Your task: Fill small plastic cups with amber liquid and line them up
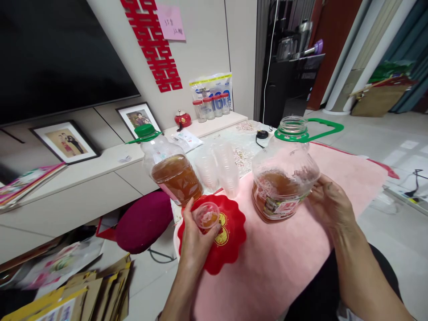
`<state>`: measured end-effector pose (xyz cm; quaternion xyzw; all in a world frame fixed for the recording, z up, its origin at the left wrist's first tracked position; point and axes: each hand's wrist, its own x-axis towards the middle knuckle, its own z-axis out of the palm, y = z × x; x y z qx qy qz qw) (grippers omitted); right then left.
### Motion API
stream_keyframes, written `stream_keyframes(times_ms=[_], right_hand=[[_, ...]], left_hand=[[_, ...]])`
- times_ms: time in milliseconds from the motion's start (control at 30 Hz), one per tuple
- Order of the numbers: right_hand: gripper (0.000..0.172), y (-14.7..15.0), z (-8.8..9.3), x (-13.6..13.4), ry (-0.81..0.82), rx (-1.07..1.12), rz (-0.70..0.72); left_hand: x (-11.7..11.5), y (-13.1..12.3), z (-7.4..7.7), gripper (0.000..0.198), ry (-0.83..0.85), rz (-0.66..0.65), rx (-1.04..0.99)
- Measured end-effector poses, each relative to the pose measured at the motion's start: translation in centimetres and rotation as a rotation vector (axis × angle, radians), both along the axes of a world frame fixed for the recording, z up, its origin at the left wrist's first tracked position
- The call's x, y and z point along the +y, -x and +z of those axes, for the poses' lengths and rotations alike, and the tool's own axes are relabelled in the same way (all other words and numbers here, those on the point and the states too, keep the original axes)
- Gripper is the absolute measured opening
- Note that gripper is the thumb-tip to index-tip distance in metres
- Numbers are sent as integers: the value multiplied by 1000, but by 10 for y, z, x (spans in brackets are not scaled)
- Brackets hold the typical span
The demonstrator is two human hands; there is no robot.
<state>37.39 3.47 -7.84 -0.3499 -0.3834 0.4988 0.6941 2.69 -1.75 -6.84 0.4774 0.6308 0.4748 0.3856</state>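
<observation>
My left hand is closed around a small clear plastic cup with a little amber liquid in it. The cup is over a red scalloped tray with a gold pattern. At the right, my right hand grips the side of a large clear plastic jug, its fingertips partly hidden behind it. This jug has no cap on, a green handle and brown liquid in its lower part. A second jug, green-capped and fuller, stands behind my left hand.
Two stacks of clear plastic cups stand between the jugs on the pink-covered table. Beyond them lies a black coiled cord. A maroon stool and cardboard pieces are at the lower left. Red-lidded jars line the cabinet.
</observation>
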Motion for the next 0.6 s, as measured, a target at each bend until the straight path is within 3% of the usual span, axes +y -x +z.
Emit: stream_keyframes(times_ms=[200,433,533,600], right_hand=[[45,-8,-2,2,-25,46,-77],[33,-14,1,-4,-45,145,-108],[32,-16,7,-11,-135,151,-18],[26,-17,9,-17,-188,119,126]], left_hand=[[2,-2,-3,105,-23,35,-50],[-1,-6,4,103,-75,54,-72],[-5,-9,8,103,-114,42,-63],[-9,-12,12,103,-135,18,-66]])
